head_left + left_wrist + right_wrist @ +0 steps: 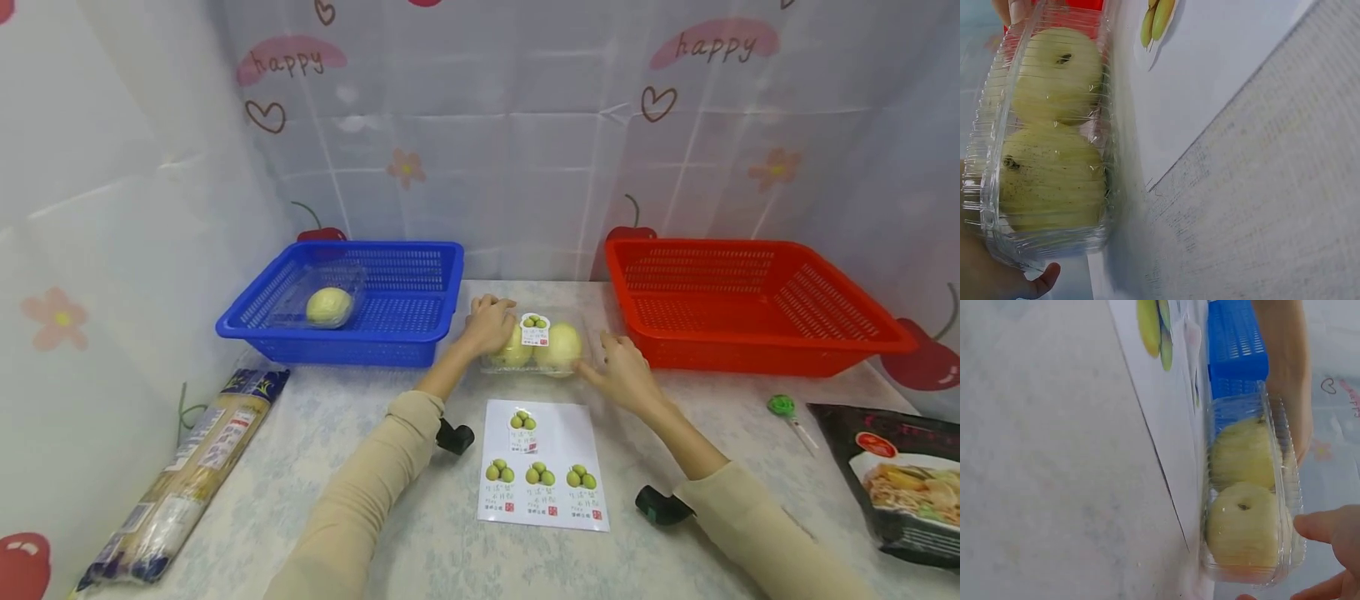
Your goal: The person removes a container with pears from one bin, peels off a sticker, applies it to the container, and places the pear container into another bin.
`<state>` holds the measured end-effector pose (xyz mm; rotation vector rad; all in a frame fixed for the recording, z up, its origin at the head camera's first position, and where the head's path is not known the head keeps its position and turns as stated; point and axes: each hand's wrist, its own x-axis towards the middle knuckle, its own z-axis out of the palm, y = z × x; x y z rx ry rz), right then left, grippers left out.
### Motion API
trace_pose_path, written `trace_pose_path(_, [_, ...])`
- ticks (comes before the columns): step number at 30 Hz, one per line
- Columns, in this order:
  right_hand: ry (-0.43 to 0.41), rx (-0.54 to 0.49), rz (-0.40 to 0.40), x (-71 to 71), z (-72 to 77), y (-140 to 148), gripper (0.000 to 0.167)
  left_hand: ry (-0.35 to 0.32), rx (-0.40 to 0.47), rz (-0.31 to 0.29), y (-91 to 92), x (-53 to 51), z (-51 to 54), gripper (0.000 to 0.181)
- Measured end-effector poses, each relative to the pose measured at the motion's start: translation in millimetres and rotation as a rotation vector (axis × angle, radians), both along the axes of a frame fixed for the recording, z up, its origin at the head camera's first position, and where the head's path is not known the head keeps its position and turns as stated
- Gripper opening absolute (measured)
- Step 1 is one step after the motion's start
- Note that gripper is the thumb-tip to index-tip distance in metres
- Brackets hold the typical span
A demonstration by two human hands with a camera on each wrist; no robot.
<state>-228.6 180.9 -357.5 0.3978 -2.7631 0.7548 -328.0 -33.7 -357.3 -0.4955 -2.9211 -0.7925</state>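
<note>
A clear plastic container (498,364) with two pale green-yellow fruits (558,346) lies between the baskets, a fruit label (535,330) on its lid. My left hand (489,325) rests at its left end, fingers bent over the back corner; the left wrist view shows the thumb sticking out beside the end wall. My right hand (626,372) is spread at the right end, its thumb touching the lid's edge in the right wrist view. In front lies a white label sheet (551,442) with several fruit pictures.
A blue basket (341,348) at the left holds another clear container with one fruit (328,307). The red basket (750,354) stands at the right. Long packaged noodles (187,475) lie far left; a green lollipop (782,406) and a black food packet (900,483) lie far right.
</note>
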Motion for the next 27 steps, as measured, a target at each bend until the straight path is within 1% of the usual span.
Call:
trace_pose_path(2, [-0.084,-0.072,-0.035,4.6,-0.7,0.9,0.059,-0.001,0.049,0.028,0.4,-1.5,-1.7,0.037])
trace_pose_path(5, [-0.196,-0.142,-0.041,9.9,-0.9,1.5,0.047,0.015,0.13,0.065,0.9,-5.2,-1.9,0.033])
trace_pose_path(7, [-0.277,-0.193,-0.029,12.9,-1.2,0.6,0.039,0.038,0.173,0.072,0.8,-9.6,-1.3,0.031])
trace_pose_path(9, [-0.368,-0.266,0.019,15.1,-2.8,-0.9,0.033,0.04,0.19,0.067,0.4,-13.0,-0.7,0.031])
trace_pose_path(12, [-0.518,-0.398,0.133,18.0,-7.3,-5.6,0.028,0.02,0.187,0.047,-0.4,-16.3,-0.7,0.031])
trace_pose_path(13, [-0.571,-0.453,0.176,18.7,-8.9,-8.1,0.03,0.011,0.184,0.041,-0.9,-16.6,-0.4,0.031])
trace_pose_path(15, [-0.667,-0.576,0.244,20.4,-11.0,-13.8,0.041,0.001,0.189,0.032,-1.5,-16.0,0.6,0.031])
trace_pose_path(18, [-0.775,-0.775,0.268,23.5,-11.0,-24.5,0.059,0.023,0.169,0.018,-1.4,-13.2,2.0,0.031])
trace_pose_path(19, [-0.799,-0.831,0.265,24.3,-10.1,-28.0,0.063,0.032,0.155,0.018,-1.4,-12.3,1.5,0.031])
trace_pose_path(21, [-0.827,-0.908,0.244,24.9,-7.2,-34.8,0.066,0.011,0.126,0.04,-1.5,-7.8,3.7,0.033])
trace_pose_path(23, [-0.828,-0.946,0.216,23.7,-4.0,-40.0,0.064,-0.038,0.09,0.087,-1.9,-5.0,5.9,0.036])
trace_pose_path(24, [-0.821,-0.954,0.19,22.4,-2.4,-41.9,0.061,-0.064,0.075,0.11,-2.5,-6.1,5.3,0.038])
trace_pose_path(26, [-0.803,-0.975,0.134,18.4,0.3,-44.5,0.057,-0.108,0.033,0.151,-5.2,-0.4,9.5,0.043])
trace_pose_path(27, [-0.795,-0.987,0.105,15.9,1.3,-45.3,0.055,-0.106,0.018,0.151,-6.7,-9.6,-0.3,0.045])
